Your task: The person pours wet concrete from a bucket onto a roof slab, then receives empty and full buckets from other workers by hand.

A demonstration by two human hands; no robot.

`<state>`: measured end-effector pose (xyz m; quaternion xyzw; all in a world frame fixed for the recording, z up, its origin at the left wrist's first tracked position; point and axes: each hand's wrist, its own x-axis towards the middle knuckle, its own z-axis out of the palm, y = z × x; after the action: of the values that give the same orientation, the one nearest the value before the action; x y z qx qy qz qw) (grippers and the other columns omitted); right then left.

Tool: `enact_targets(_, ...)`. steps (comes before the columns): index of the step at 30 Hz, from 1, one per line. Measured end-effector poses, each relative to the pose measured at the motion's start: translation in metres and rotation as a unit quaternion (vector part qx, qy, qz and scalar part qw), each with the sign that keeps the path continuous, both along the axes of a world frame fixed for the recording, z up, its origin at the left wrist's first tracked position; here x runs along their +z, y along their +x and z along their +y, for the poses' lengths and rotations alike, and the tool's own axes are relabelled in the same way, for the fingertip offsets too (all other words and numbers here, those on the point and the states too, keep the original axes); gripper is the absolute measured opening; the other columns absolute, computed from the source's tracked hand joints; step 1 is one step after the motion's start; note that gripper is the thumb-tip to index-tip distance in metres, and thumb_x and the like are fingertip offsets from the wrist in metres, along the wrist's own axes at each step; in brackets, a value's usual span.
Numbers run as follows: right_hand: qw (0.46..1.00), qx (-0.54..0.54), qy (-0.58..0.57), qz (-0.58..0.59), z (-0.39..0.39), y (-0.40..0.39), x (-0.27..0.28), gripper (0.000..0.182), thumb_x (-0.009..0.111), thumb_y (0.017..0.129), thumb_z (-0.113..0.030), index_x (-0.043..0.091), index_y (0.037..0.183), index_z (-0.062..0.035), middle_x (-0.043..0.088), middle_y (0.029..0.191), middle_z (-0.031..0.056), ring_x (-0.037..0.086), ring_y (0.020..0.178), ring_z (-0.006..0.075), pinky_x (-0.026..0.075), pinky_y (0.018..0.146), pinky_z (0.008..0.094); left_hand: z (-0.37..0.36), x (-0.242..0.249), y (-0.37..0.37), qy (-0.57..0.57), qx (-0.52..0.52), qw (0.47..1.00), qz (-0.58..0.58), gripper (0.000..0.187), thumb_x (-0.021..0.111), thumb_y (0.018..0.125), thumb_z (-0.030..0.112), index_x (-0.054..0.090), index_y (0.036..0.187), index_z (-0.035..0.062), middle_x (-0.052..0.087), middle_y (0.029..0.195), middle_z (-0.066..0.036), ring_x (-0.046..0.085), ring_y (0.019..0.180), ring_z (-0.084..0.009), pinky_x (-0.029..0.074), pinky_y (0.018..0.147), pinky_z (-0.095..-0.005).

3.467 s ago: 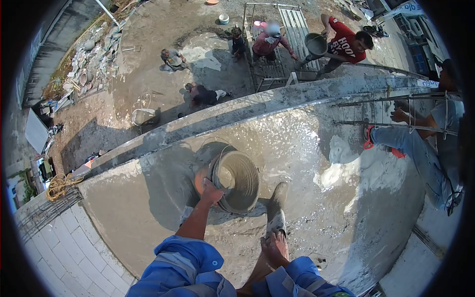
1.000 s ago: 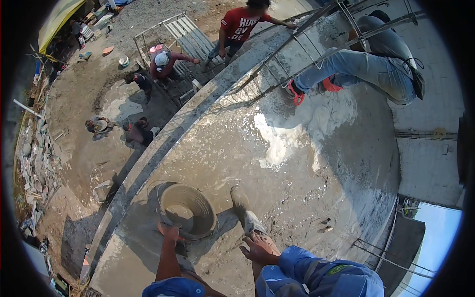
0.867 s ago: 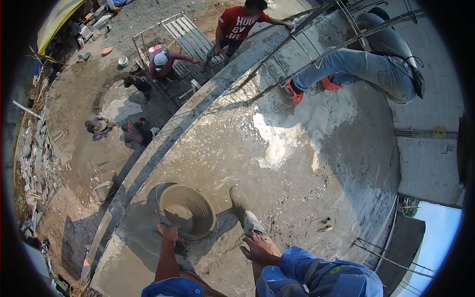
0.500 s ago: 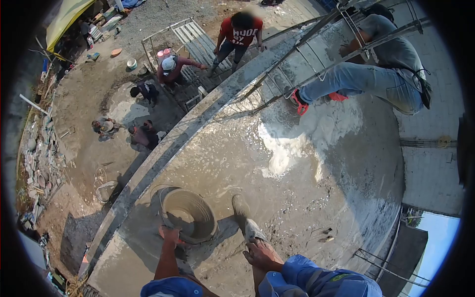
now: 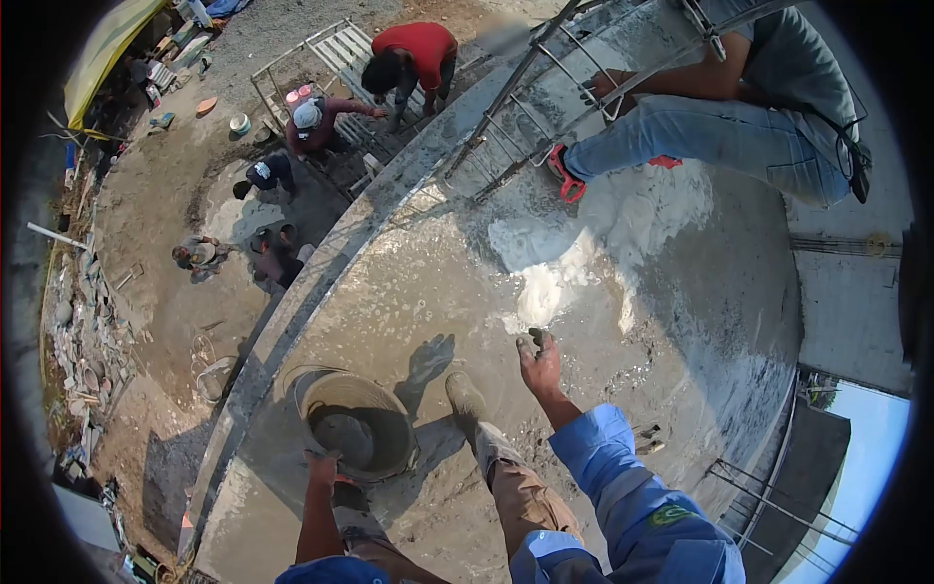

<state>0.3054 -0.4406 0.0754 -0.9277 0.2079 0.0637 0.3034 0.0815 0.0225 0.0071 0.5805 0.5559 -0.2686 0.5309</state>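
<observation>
1. While the left hand (image 5: pixel 323 465) is at the near rim of the bucket (image 5: pixel 387 414), the right hand (image 5: pixel 540 362) hangs in the air above the wet-looking grey floor (image 5: pixel 467 292).

2. The fingers of the left hand seem bent at this rim, and a small orange thing (image 5: pixel 348 479) shows just beside them. I cannot tell whether the hand clasps the rim or the orange thing. In my judgement, it is there to keep the bucket steady.

3. The right hand is spread rather wide, with its fingers apart, and I see nothing in it. Its shadow (image 5: pixel 428 358) falls on the floor well apart from it, so I judge that it does not touch the ground.

4. The bucket rests on the floor with its mouth upward, and a grey mass (image 5: pixel 343 440) lies at its bottom. Probably it is put close to the legs for easy reach. If it leans a little, I cannot tell.

5. Relative to the left hand, the bucket is directly ahead and touching or nearly so. Relative to the right hand, it is well to the left, and the right boot (image 5: pixel 465 397) stands between them.
</observation>
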Motion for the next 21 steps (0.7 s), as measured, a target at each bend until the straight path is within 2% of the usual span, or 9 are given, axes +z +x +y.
enact_targets(3, 0.996, 0.012, -0.011, -0.088, -0.026, 0.069, -0.005, 0.036, 0.067, 0.085, -0.022, 0.058, 0.113, -0.0004, 0.059, 0.113, 0.0202, 0.057, 0.107, 0.036, 0.045, 0.092, 0.0416, 0.0, 0.01, 0.005, -0.017, 0.005, 1.0, 0.013, 0.083, 0.07, 0.071, 0.006, 0.022, 0.138, -0.0048, 0.042, 0.135, -0.021, 0.05, 0.117, -0.0325, 0.043, 0.099, -0.0407)
enact_targets(6, 0.992, 0.04, -0.033, -0.117, -0.042, 0.126, 0.009, 0.038, 0.068, 0.085, -0.022, 0.058, 0.114, -0.0013, 0.056, 0.12, 0.0209, 0.053, 0.114, 0.0365, 0.044, 0.096, 0.0421, -0.004, 0.028, 0.022, -0.034, 0.01, 0.998, 0.057, 0.085, 0.069, 0.072, 0.008, 0.019, 0.14, -0.0052, 0.043, 0.135, -0.021, 0.05, 0.118, -0.032, 0.042, 0.1, -0.0404)
enact_targets(9, 0.974, 0.108, -0.121, -0.161, -0.054, 0.167, 0.025, 0.044, 0.07, 0.083, -0.021, 0.055, 0.12, -0.0036, 0.053, 0.126, 0.0214, 0.052, 0.115, 0.0381, 0.044, 0.096, 0.0423, 0.017, -0.014, -0.009, -0.047, 0.0, 0.997, 0.065, 0.085, 0.069, 0.073, 0.01, 0.021, 0.141, -0.0051, 0.044, 0.134, -0.021, 0.05, 0.118, -0.0317, 0.042, 0.1, -0.0407)
enact_targets(13, 0.939, 0.184, -0.172, -0.234, -0.068, 0.219, 0.054, 0.054, 0.071, 0.081, -0.018, 0.049, 0.13, -0.0091, 0.047, 0.132, 0.0218, 0.047, 0.12, 0.0414, 0.04, 0.099, 0.0467, 0.016, -0.013, -0.004, -0.018, -0.024, 0.997, 0.076, 0.083, 0.069, 0.073, 0.01, 0.023, 0.14, -0.006, 0.045, 0.134, -0.021, 0.049, 0.119, -0.0319, 0.041, 0.101, -0.0405)
enact_targets(15, 0.891, 0.226, -0.322, -0.228, -0.071, 0.243, 0.07, 0.062, 0.071, 0.077, -0.025, 0.047, 0.132, -0.0081, 0.047, 0.134, 0.0203, 0.045, 0.124, 0.0382, 0.035, 0.103, 0.0504, 0.009, -0.001, 0.009, -0.009, -0.018, 0.997, 0.076, 0.082, 0.07, 0.073, 0.011, 0.025, 0.139, -0.0082, 0.045, 0.134, -0.022, 0.048, 0.12, -0.0323, 0.04, 0.102, -0.0402)
enact_targets(16, 0.891, 0.226, -0.321, -0.226, -0.066, 0.253, 0.087, 0.062, 0.071, 0.077, -0.025, 0.047, 0.132, -0.0081, 0.047, 0.134, 0.0203, 0.045, 0.124, 0.0382, 0.035, 0.103, 0.0504, 0.006, 0.002, 0.014, -0.008, -0.018, 0.997, 0.078, 0.082, 0.07, 0.073, 0.011, 0.025, 0.139, -0.0082, 0.045, 0.134, -0.022, 0.048, 0.12, -0.0323, 0.04, 0.102, -0.0402)
enact_targets(18, 0.783, 0.374, -0.418, -0.268, -0.052, 0.269, 0.114, 0.065, 0.07, 0.075, -0.031, 0.049, 0.131, -0.0081, 0.045, 0.136, 0.0205, 0.042, 0.128, 0.0361, 0.028, 0.109, 0.0533, 0.002, 0.003, 0.016, 0.04, -0.022, 0.996, 0.082, 0.084, 0.07, 0.073, 0.012, 0.024, 0.138, -0.01, 0.044, 0.134, -0.023, 0.047, 0.121, -0.0323, 0.039, 0.102, -0.0394)
enact_targets(19, 0.783, 0.375, -0.418, -0.267, -0.052, 0.272, 0.111, 0.065, 0.07, 0.075, -0.031, 0.049, 0.131, -0.0081, 0.045, 0.136, 0.0205, 0.042, 0.128, 0.0361, 0.028, 0.109, 0.0533, 0.002, -0.002, 0.013, 0.039, -0.022, 0.996, 0.083, 0.084, 0.07, 0.073, 0.012, 0.024, 0.138, -0.01, 0.044, 0.134, -0.023, 0.047, 0.121, -0.0323, 0.039, 0.102, -0.0394)
enact_targets(21, 0.738, 0.475, -0.462, -0.128, -0.052, 0.273, 0.102, 0.069, 0.072, 0.072, -0.036, 0.051, 0.13, -0.0065, 0.048, 0.135, 0.0201, 0.042, 0.131, 0.0338, 0.024, 0.113, 0.0537, 0.008, -0.019, 0.005, 0.042, -0.041, 0.995, 0.075, 0.073, 0.068, 0.075, 0.011, 0.03, 0.134, -0.0052, 0.054, 0.116, -0.019, 0.06, 0.099, -0.0294, 0.054, 0.077, -0.0412)
